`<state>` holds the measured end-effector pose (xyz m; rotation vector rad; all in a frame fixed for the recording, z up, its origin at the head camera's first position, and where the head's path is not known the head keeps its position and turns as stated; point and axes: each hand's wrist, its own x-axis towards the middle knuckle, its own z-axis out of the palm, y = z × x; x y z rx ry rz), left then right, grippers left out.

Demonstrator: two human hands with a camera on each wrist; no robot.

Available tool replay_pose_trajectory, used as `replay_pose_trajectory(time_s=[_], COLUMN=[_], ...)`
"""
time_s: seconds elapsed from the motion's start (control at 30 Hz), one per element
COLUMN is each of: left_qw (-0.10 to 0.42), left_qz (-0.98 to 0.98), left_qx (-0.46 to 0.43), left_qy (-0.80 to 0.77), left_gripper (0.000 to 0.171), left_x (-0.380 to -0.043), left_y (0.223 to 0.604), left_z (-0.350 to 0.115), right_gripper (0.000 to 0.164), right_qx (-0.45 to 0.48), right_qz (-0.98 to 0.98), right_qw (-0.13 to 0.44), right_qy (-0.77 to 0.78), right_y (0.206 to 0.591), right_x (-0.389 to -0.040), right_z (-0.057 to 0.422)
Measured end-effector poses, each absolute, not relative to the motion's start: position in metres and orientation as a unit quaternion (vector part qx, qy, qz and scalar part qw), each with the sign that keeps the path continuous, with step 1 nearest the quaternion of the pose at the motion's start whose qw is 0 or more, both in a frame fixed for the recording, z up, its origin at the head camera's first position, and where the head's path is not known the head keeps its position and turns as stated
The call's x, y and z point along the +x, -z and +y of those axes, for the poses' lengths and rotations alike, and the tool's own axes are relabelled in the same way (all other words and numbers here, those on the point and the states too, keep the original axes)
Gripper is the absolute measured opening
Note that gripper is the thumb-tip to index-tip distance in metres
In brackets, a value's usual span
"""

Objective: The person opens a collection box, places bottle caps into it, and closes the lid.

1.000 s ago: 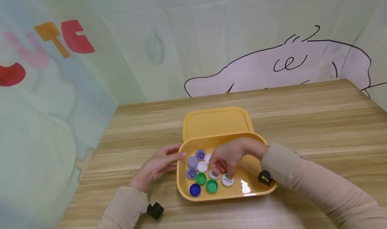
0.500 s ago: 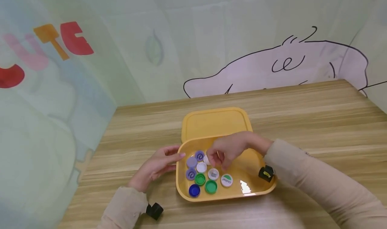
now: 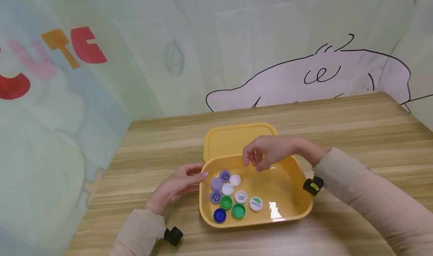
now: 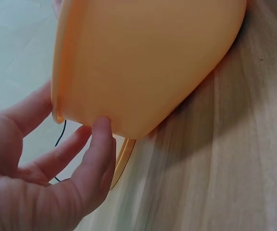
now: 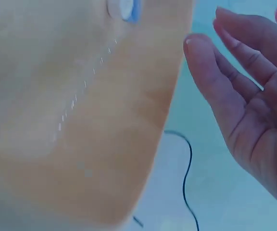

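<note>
A yellow plastic box (image 3: 287, 188) stands on the table with several bottle caps inside its left half. Among them are a dark blue cap (image 3: 220, 215), a green cap (image 3: 238, 211), a purple cap (image 3: 215, 196) and a white cap with a green mark (image 3: 256, 203). My left hand (image 3: 180, 182) holds the box's left end, thumb over the rim and fingers (image 4: 97, 154) against the outer wall. Above the box's back rim hovers my right hand (image 3: 270, 150), fingers loosely bent. The right wrist view shows nothing between its thumb and fingers (image 5: 203, 62).
Behind the box lies its yellow lid (image 3: 233, 139), partly covered by the box's back edge and my right hand. Both rest on a wood-grain table (image 3: 162, 143). A printed cloth (image 3: 142, 53) hangs beyond the table's far and left edges.
My right hand has lifted out of the box, moving up and back from the white caps to above the back rim. The caps stay where they lay; my left hand has hardly moved.
</note>
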<state>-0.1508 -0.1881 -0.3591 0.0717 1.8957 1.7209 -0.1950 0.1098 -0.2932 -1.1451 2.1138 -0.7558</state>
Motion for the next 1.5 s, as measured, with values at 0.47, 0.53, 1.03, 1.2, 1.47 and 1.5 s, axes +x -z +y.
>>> replay_pose_trajectory(time_s=[0.47, 0.53, 1.03, 1.2, 1.47, 1.5], left_qw=[0.283, 0.273, 0.21, 0.181, 0.136, 0.131], left_qz=[0.712, 0.718, 0.746, 0.766, 0.802, 0.808], left_qx=[0.025, 0.023, 0.008, 0.007, -0.006, -0.005], left_qy=[-0.642, -0.64, -0.631, -0.617, -0.582, -0.575], left_gripper=[0.058, 0.055, 0.045, 0.043, 0.042, 0.042], left_x=[-0.16, -0.163, -0.187, -0.193, -0.199, -0.201], left_y=[0.36, 0.36, 0.371, 0.376, 0.378, 0.379], left_z=[-0.197, -0.199, -0.196, -0.192, -0.184, -0.183], right_gripper=[0.022, 0.024, 0.038, 0.048, 0.051, 0.051], right_qx=[-0.252, -0.223, -0.11, -0.073, -0.043, -0.038], right_qz=[0.846, 0.848, 0.826, 0.814, 0.814, 0.815], right_qw=[0.258, 0.252, 0.23, 0.233, 0.229, 0.227], right_qy=[0.392, 0.409, 0.502, 0.527, 0.531, 0.531], right_y=[0.299, 0.301, 0.346, 0.361, 0.364, 0.365], right_x=[-0.212, -0.215, -0.23, -0.231, -0.233, -0.234], right_z=[0.168, 0.174, 0.202, 0.2, 0.19, 0.188])
